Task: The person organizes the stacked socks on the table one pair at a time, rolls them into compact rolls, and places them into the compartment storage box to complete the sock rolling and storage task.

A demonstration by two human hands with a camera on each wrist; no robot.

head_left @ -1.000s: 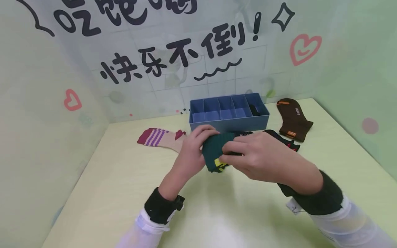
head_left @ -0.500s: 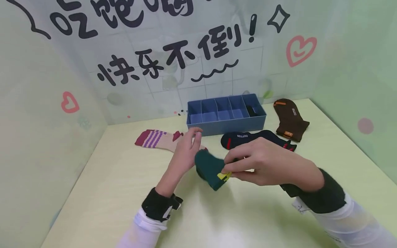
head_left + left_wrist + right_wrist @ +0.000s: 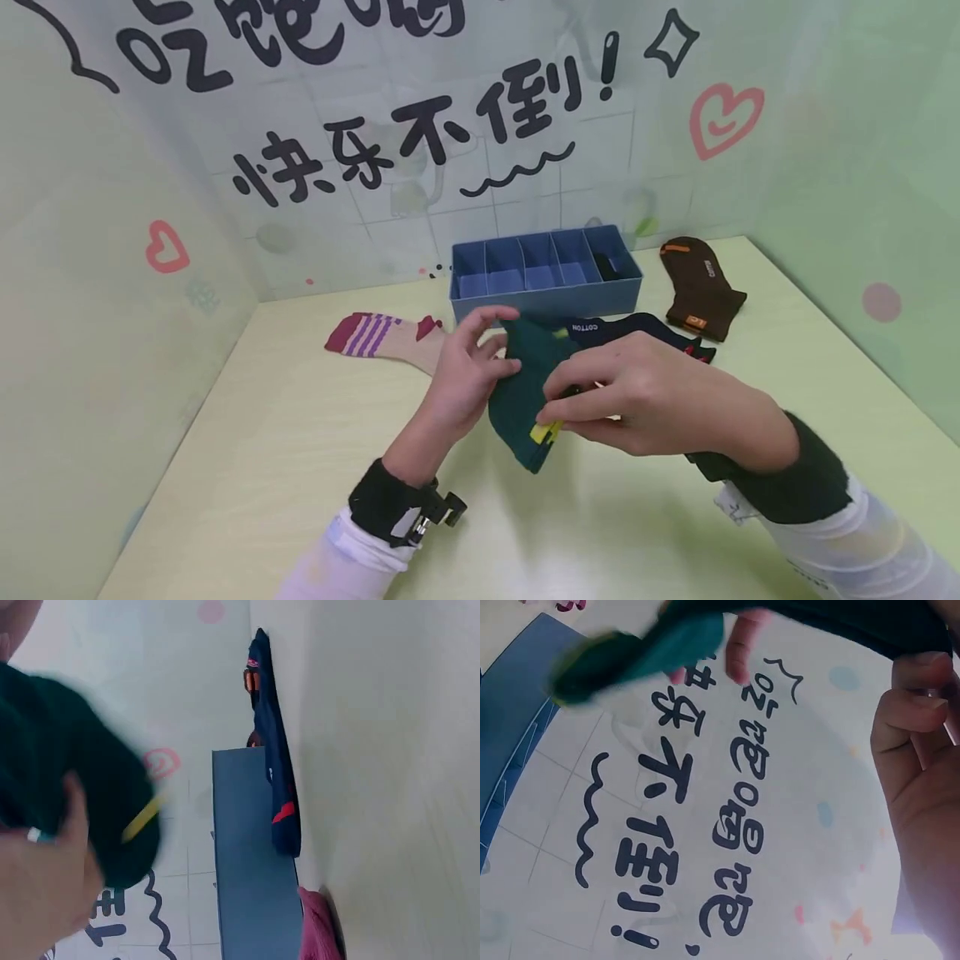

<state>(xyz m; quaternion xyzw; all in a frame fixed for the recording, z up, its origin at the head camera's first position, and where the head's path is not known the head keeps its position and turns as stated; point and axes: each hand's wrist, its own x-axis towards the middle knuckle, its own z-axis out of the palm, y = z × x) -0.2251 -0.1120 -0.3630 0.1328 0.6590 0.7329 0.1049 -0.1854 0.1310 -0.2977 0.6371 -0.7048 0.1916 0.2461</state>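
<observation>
A dark green sock (image 3: 521,387) with yellow marks hangs in the air between both hands, above the table. My right hand (image 3: 645,400) pinches its cuff end, thumb and fingertips by the yellow patch. At the sock's other side, my left hand (image 3: 467,375) holds the fabric, with the thumb lying on its near face in the left wrist view. In the right wrist view, the sock (image 3: 630,667) stretches across the top, and its loose end is blurred. Behind the hands lies a navy sock (image 3: 641,325) with red marks, partly hidden by the right hand.
A blue box (image 3: 547,302) with several compartments stands against the back wall. Its rightmost compartment holds something black (image 3: 605,267). A brown sock (image 3: 697,292) lies to its right, a beige sock (image 3: 390,335) with purple stripes to its front left.
The left hand let go of the green sock, then came back to it. The sock's hanging end has swung up and spread out. The right hand keeps its pinch on the cuff.
</observation>
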